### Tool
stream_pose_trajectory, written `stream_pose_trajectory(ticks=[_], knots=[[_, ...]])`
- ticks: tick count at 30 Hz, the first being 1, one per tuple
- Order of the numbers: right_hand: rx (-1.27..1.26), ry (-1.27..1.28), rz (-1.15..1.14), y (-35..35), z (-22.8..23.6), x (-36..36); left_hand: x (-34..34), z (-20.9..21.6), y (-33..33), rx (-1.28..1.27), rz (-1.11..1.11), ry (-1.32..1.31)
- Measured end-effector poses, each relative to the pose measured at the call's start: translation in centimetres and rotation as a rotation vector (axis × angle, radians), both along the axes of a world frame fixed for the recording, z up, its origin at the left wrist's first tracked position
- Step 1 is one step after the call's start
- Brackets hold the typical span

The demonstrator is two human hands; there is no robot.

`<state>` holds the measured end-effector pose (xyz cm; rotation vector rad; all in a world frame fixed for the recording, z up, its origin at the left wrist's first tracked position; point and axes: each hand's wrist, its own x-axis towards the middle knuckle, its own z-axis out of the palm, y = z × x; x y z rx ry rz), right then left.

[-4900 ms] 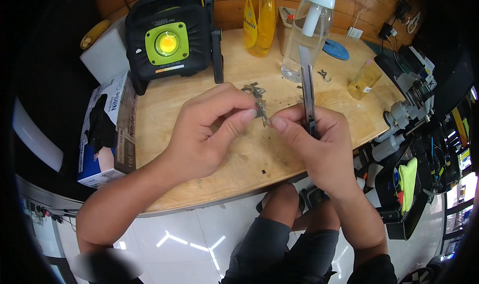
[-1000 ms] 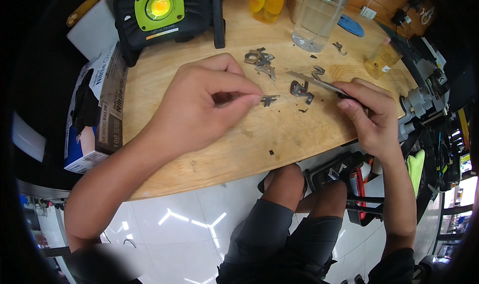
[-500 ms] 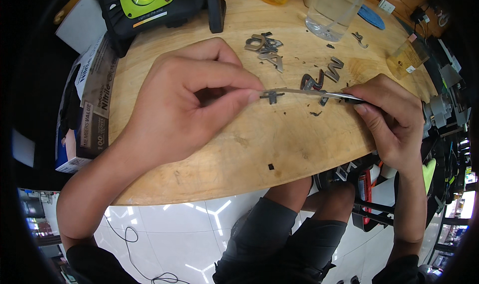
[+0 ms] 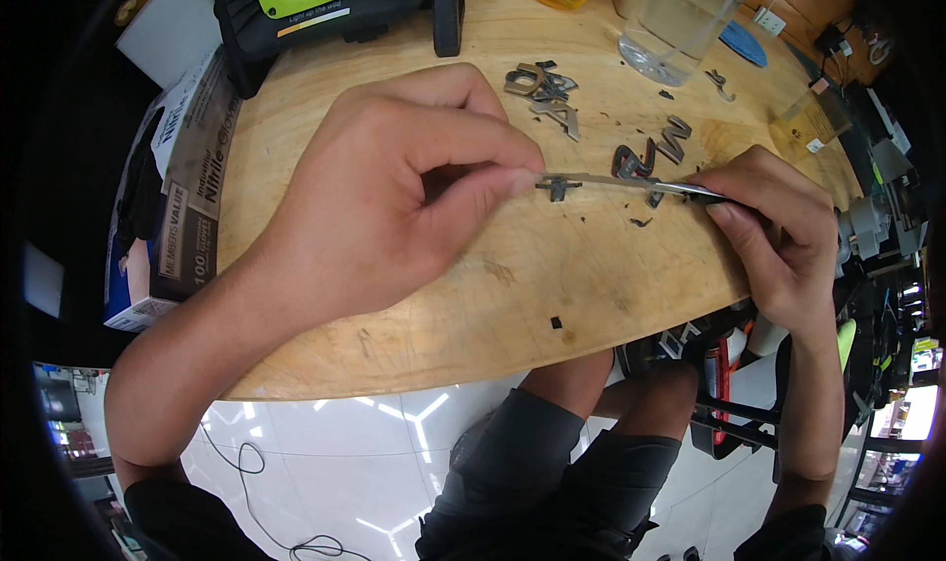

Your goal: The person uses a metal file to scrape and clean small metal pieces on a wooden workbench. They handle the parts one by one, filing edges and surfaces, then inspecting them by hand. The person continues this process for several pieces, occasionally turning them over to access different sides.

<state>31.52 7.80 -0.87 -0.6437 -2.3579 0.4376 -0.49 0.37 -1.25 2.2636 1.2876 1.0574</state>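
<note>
My left hand (image 4: 394,187) pinches the end of a thin, flat, brownish strip (image 4: 588,178), seen edge-on above the table, between thumb and forefinger. My right hand (image 4: 778,231) is closed round the dark end of a slim silver tool (image 4: 680,189). Its tip meets or overlaps the strip's far end; whether it is a blade or tweezers I cannot tell. Just below the strip lies a small dark T-shaped piece (image 4: 559,191). Behind the tool are a dark-edged letter (image 4: 633,162) and a metallic W-shaped letter (image 4: 674,139). A metallic A-shaped letter (image 4: 560,120) rests farther back.
A black and green work lamp (image 4: 434,9) stands at the back left, above a glove box (image 4: 182,206). A clear container of liquid (image 4: 660,39) is at the back, with an amber see-through box (image 4: 813,123) to the right. A black scrap (image 4: 556,322) lies near the front edge.
The view has shifted, so the tabletop things appear farther right. My hands are slightly closer together, both still holding the strip and the tool.
</note>
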Motion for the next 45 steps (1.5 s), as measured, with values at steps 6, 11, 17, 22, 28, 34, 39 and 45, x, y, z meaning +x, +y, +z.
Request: stream_pose_trajectory(ticks=[6,11,17,22,28,34,39,45], knots=[[-0.009,0.005,0.004,0.05,-0.15,-0.01,-0.06,-0.02,0.15,0.038,-0.022,0.006],[-0.019,-0.014,-0.001,-0.02,0.11,-0.11,-0.01,-0.06,0.14,0.04,-0.019,0.011],[-0.023,-0.018,-0.002,-0.04,0.13,-0.12,-0.04,-0.01,0.06,0.058,-0.034,0.01],[0.0,-0.002,0.008,-0.16,-0.22,-0.34,0.02,0.12,-0.04,0.088,-0.045,0.027],[0.058,-0.014,-0.026,-0.31,-0.11,-0.2,-0.1,0.28,0.06,0.088,-0.049,0.046],[0.033,-0.012,-0.025,-0.52,-0.22,-0.68,-0.05,0.11,0.02,0.072,-0.046,0.027],[0.046,-0.017,-0.026,-0.37,-0.16,-0.31,0.01,0.24,0.03,0.085,-0.047,0.029],[0.022,-0.029,-0.008,-0.38,-0.09,-0.77,0.0,0.2,0.07,0.062,-0.034,0.037]])
